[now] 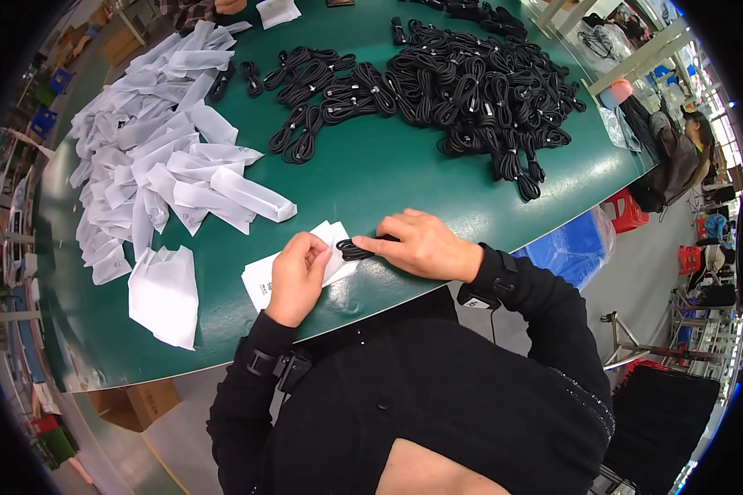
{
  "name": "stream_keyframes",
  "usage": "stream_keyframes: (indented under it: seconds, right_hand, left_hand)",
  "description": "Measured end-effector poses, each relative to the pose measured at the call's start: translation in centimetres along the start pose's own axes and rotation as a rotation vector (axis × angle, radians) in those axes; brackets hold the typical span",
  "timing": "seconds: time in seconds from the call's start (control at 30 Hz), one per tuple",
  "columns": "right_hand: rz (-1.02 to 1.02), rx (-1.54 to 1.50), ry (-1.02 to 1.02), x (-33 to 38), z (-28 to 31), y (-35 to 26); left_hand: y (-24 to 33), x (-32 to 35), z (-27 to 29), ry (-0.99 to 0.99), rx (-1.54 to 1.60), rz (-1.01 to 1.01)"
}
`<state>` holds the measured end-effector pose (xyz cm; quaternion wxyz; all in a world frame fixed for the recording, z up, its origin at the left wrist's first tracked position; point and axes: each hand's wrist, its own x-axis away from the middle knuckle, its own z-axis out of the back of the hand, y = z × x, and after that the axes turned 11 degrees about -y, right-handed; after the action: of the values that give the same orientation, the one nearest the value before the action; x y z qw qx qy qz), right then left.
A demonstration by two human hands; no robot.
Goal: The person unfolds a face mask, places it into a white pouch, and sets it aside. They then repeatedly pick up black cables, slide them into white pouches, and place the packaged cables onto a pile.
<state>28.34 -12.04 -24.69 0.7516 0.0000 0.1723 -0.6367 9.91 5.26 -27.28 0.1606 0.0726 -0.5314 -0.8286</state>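
Note:
Near the table's front edge, my left hand (300, 274) pinches the edge of a white paper-like bag (328, 239) between thumb and fingers. My right hand (425, 245) grips a coiled black cable (354, 250), its looped end pointing left against the mouth of the bag. Part of the coil is hidden under my right fingers. Beneath my left hand lie more flat white bags (258, 282), stacked, with small dark print.
A heap of white filled bags (153, 165) covers the table's left side. Coiled black cables (470, 82) pile up at the back right, with a few loose coils (297, 132) left of them. One white sheet-like bag (167, 297) lies front left. A person's hand (229, 6) shows at the far edge.

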Motion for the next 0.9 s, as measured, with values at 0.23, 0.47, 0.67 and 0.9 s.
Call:
stream_keyframes:
  seconds: [0.23, 0.47, 0.67, 0.9]
  right_hand:
    - [-0.044, -0.428, -0.129, -0.7, 0.4, 0.9]
    - [-0.630, -1.349, -0.404, -2.2, 0.1, 0.4]
    - [0.014, -0.625, 0.089, -4.1, 0.6, 0.1]
    - [0.032, -0.849, 0.350, -7.3, 1.7, -0.1]
  left_hand:
    - [1.9, -0.2, 0.6, -0.028, -0.208, -0.320]
    - [3.2, -0.4, 1.3, -0.050, -0.354, -0.428]
    - [4.3, -1.6, 3.2, 0.095, -0.287, -0.407]
    - [6.0, -3.0, 6.6, -0.044, 0.720, -0.212]
